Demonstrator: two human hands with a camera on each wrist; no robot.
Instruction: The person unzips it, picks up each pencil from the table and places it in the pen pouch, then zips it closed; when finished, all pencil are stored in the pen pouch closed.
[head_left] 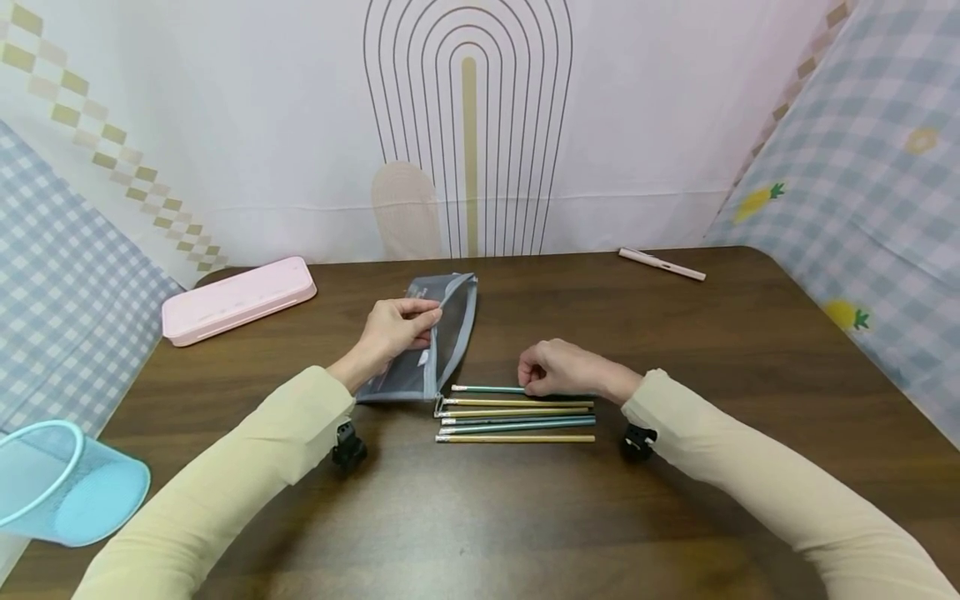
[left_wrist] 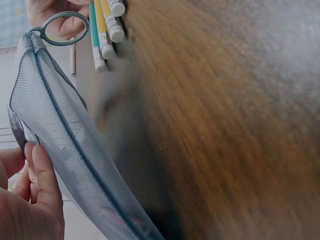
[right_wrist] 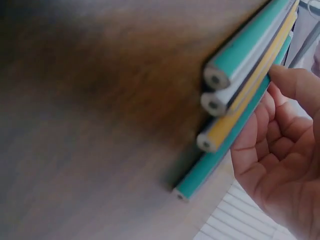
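My left hand (head_left: pixel 396 327) pinches the rim of a grey mesh zipper pouch (head_left: pixel 401 375) between thumb and fingers, and the pouch's mouth gapes toward the right. A ring-shaped zipper pull (left_wrist: pixel 64 43) hangs at its near corner. Right of the pouch lies a row of several green and yellow pencils (head_left: pixel 517 439), their eraser ends pointing left. At the far side of this row, my right hand (head_left: pixel 561 367) pinches a green pencil (right_wrist: pixel 222 142) by its middle, other fingers curled in. In the head view that hand hides the pencil's right part.
A pink pencil case (head_left: pixel 240 300) sits at the back left of the brown table (head_left: pixel 465 533). Toward the back right lies a pale pink pen (head_left: pixel 662 264). A light blue mesh holder (head_left: pixel 105 500) is at the left edge. Patterned cloth hangs behind and at both sides.
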